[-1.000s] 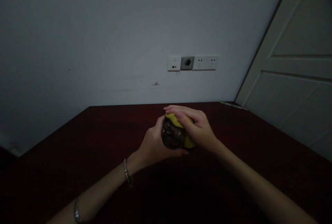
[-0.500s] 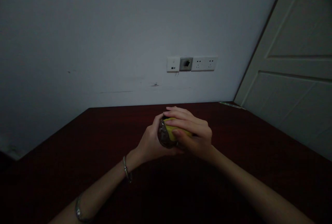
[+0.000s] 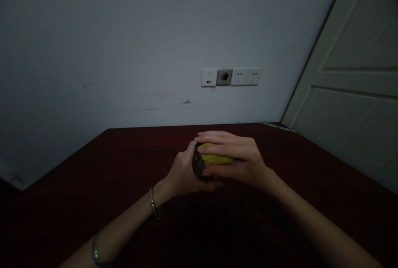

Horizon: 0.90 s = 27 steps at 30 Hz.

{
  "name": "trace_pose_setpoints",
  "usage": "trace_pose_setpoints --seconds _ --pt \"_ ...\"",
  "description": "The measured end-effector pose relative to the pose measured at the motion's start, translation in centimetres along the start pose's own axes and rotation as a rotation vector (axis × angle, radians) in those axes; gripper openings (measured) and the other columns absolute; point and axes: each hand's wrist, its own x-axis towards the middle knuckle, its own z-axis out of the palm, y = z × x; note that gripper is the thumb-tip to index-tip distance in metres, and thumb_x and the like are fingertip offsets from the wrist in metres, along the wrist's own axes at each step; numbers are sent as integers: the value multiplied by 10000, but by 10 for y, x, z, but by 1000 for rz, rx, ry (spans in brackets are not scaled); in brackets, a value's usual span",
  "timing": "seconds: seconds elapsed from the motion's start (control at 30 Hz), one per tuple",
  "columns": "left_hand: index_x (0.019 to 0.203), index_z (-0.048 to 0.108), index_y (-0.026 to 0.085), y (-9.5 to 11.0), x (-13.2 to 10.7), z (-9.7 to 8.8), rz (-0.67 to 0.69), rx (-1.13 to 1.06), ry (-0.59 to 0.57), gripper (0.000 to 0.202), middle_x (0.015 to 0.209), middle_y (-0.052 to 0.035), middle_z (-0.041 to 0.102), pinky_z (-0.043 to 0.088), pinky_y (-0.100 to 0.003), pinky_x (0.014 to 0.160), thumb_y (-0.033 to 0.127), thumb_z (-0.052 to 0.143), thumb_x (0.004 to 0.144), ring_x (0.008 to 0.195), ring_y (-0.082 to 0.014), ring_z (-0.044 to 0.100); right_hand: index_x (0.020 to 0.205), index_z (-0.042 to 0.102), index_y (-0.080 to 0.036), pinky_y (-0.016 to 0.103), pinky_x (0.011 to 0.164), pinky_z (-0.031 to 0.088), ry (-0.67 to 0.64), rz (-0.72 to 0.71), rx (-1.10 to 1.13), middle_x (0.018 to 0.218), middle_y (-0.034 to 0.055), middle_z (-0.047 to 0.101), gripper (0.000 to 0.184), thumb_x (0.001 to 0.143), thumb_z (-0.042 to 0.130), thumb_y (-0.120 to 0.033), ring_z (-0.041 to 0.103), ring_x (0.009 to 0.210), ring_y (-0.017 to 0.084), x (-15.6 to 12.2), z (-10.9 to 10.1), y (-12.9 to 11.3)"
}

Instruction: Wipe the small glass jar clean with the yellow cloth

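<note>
Near the middle of the view, my left hand (image 3: 184, 172) wraps round a dark, shiny, rounded glass-like cup (image 3: 197, 164). Its mouth or base faces right, though most of it is hidden by my fingers. A yellow cloth (image 3: 216, 159) is pressed against the cup from the right side. My right hand (image 3: 241, 156) holds this cloth, fingers over the top and thumb below. Both hands are close together above the dark red table (image 3: 139, 152).
A pale wall (image 3: 124, 44) rises behind the table, with a row of sockets and switches (image 3: 231, 77) on it. At the right stands a light panelled door (image 3: 348, 77). A thin printed strip (image 3: 278, 126) lies at the table's far right edge.
My right hand has turned and shifted slightly right and down, showing more of the yellow cloth. The left hand and the cup have moved a little right and down.
</note>
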Motion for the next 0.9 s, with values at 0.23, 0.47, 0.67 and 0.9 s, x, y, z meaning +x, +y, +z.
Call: trace_pose_setpoints --seconds 0.23,0.47,0.67,0.9 --pt "1136 423 145 5 -1 -3 30 -5 -16 802 947 -100 641 558 -342 620 502 738 490 776 -241 662 943 707 -247 369 880 537 115 259 77 1008 32 709 230 713 698 -242 660 964 196 -1 3 4" --pt "1055 524 176 -3 -2 7 -34 101 -67 587 832 -50 655 539 -321 575 433 690 553 707 -223 657 991 689 -223 411 969 480 -39 24 -40 1102 62 671 283 711 708 -260 616 1054 213 -1 5 -4" --pt "1160 406 143 -1 -3 4 2 57 -27 822 984 -115 639 555 -368 656 494 740 496 818 -264 660 938 707 -257 376 888 535 98 296 85 1007 26 710 215 724 689 -249 656 975 198 -3 5 8" --pt "1166 385 160 -5 -3 8 -96 86 -14 760 911 -83 656 554 -370 637 422 727 540 790 -266 668 983 697 -198 392 953 491 65 93 -17 1077 79 681 274 710 705 -227 615 1057 216 -4 8 2"
